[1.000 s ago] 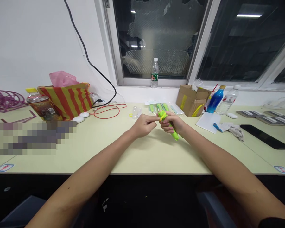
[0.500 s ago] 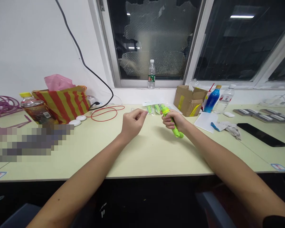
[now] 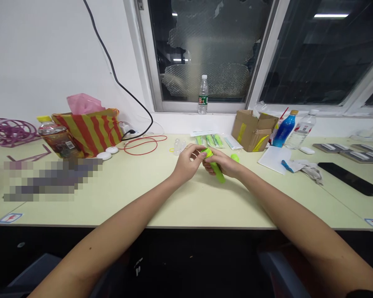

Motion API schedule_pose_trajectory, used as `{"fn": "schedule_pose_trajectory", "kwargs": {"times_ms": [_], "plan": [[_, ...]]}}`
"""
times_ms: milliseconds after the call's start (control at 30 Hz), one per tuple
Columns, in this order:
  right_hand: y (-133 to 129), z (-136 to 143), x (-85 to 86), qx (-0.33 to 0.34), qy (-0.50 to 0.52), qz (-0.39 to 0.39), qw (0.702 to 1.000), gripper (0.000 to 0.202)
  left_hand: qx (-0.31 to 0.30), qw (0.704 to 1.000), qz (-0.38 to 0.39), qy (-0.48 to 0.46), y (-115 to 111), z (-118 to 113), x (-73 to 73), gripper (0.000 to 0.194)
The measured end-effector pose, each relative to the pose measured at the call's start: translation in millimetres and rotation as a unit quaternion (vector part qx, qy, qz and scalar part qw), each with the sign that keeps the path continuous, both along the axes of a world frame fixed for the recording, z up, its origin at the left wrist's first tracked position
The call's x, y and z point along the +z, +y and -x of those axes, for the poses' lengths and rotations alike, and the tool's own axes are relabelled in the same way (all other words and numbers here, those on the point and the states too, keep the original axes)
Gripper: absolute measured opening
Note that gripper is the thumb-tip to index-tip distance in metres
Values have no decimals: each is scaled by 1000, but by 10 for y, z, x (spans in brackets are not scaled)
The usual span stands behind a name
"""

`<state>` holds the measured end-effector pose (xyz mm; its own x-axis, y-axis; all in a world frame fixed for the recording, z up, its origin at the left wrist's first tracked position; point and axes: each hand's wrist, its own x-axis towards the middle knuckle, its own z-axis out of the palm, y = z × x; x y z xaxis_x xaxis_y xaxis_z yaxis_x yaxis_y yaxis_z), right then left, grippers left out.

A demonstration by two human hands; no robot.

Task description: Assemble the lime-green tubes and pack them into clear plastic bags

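Above the middle of the table, my right hand [image 3: 225, 162] is wrapped round a bright green tubular bundle [image 3: 218, 171] with a ringed top end. Its lower end sticks out below my fingers, and a rounded green part shows behind the hand; I cannot make out its exact kind. My left hand [image 3: 188, 161] is closed, its thumb and fingers pinching the bundle's ringed top. Behind my hands lie clear packets of similar green items [image 3: 209, 140]. Some clear plastic pieces [image 3: 179, 145] sit just beyond my left hand.
An open cardboard box [image 3: 253, 132] stands back right, near a blue bottle [image 3: 285, 130] and a clear bottle [image 3: 301, 130]. A rag [image 3: 307, 169] and black slab [image 3: 349, 179] lie right. Left are a striped bag [image 3: 90, 132], tea bottle [image 3: 59, 138] and red cable [image 3: 143, 145].
My left hand has moved right to the bundle and taken hold of its ringed top. My right hand has brought the bundle slightly left and lower. The view has shifted a little.
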<state>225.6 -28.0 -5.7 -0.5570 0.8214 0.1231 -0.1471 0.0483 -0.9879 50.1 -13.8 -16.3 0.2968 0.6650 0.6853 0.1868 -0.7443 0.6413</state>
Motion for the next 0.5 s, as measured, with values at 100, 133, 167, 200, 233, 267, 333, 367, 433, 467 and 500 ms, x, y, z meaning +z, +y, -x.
{"fn": "schedule_pose_trajectory", "kwargs": {"times_ms": [100, 133, 167, 200, 233, 267, 333, 367, 433, 467, 500], "plan": [[57, 0, -60, -51, -3, -3, 999, 36, 14, 1000, -18, 15, 75, 22, -50, 19], [70, 1, -77, -72, -11, -15, 997, 41, 14, 999, -25, 18, 89, 26, -64, 18], [77, 3, -91, -93, -21, -32, 995, 45, 13, 999, -29, 21, 98, 28, -75, 17], [79, 5, -101, -108, -33, -52, 992, 47, 10, 999, -32, 23, 102, 29, -83, 17], [78, 7, -108, -114, -44, -73, 990, 48, 7, 999, -35, 27, 103, 29, -89, 16], [74, 8, -113, -114, -53, -95, 987, 48, 4, 999, -37, 29, 103, 29, -92, 16], [70, 6, -119, -111, -63, -134, 983, 46, -2, 998, -45, 32, 107, 31, -94, 13], [70, 4, -123, -115, -69, -152, 979, 45, -4, 998, -51, 33, 113, 35, -92, 12], [75, -2, -132, -149, -92, -201, 964, 45, -4, 998, -62, 29, 130, 46, -89, 11], [76, -5, -136, -180, -113, -236, 948, 45, -3, 997, -67, 29, 140, 53, -88, 10], [75, -6, -139, -214, -139, -277, 927, 44, -3, 997, -72, 30, 149, 60, -89, 9]]}}
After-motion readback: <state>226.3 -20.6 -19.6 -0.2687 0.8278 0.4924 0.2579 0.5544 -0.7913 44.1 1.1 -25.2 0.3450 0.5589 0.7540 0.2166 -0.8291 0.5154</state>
